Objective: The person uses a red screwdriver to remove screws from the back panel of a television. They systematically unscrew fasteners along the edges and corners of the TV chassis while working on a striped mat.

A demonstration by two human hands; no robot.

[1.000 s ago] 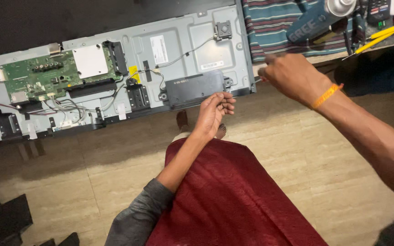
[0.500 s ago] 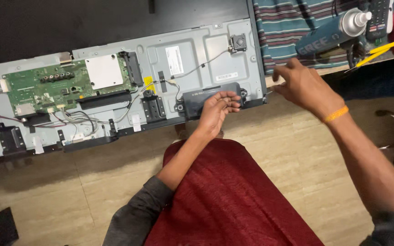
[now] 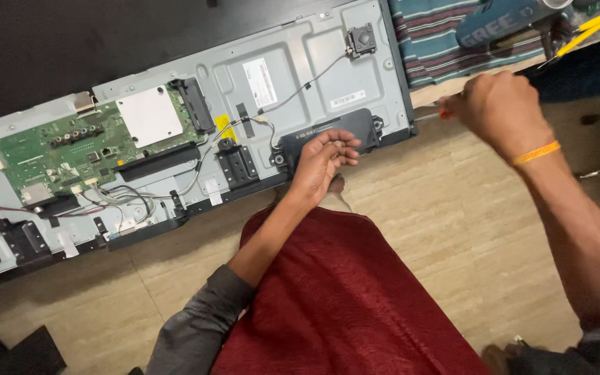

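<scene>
The black speaker module (image 3: 328, 135) sits at the panel's near edge, long axis running nine to three. My left hand (image 3: 322, 158) rests on its middle, fingers curled loosely against it. My right hand (image 3: 498, 107), at three o'clock off the panel corner, is closed on one thin screwdriver (image 3: 426, 115) pointing toward nine. One green circuit board (image 3: 53, 156) lies far toward nine.

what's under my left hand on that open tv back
Your left hand rests on a long black speaker box at the lower edge of the grey metal panel. A thin cable runs up from near it. The part of the box under your palm is hidden.
</scene>
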